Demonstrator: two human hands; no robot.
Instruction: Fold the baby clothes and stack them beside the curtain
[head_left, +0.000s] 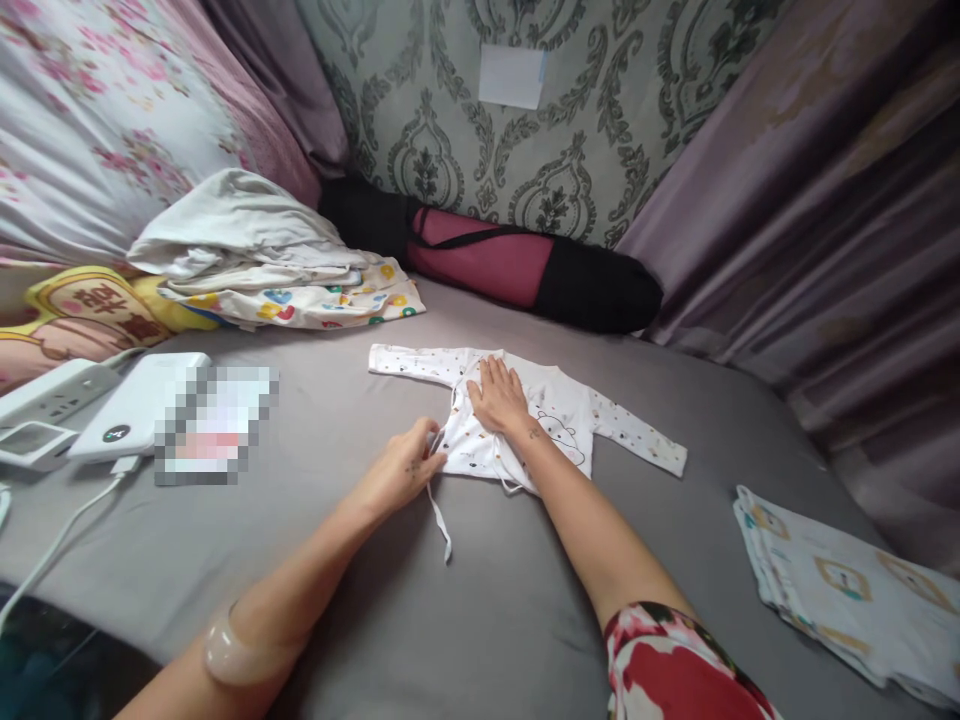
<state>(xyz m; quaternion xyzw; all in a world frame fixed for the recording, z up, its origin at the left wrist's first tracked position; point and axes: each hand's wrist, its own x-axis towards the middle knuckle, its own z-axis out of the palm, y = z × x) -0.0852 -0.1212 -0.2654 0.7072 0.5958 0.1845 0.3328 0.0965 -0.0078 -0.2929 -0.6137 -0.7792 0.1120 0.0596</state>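
A small white baby shirt with a dotted print and an animal outline lies spread on the grey sheet, its sleeves reaching out to both sides. My right hand rests flat on its upper left front, fingers stretched out. At the lower left edge of the shirt, my left hand is closed with thumb and fingers pinching the hem or side edge. A white tie string hangs below that hand onto the sheet. Another loop of string shows by my right wrist.
Left on the grey bed sheet are a white power bank, a power strip and a blurred-out item. Crumpled cloths and a black-and-maroon bag lie behind. A folded printed cloth lies right.
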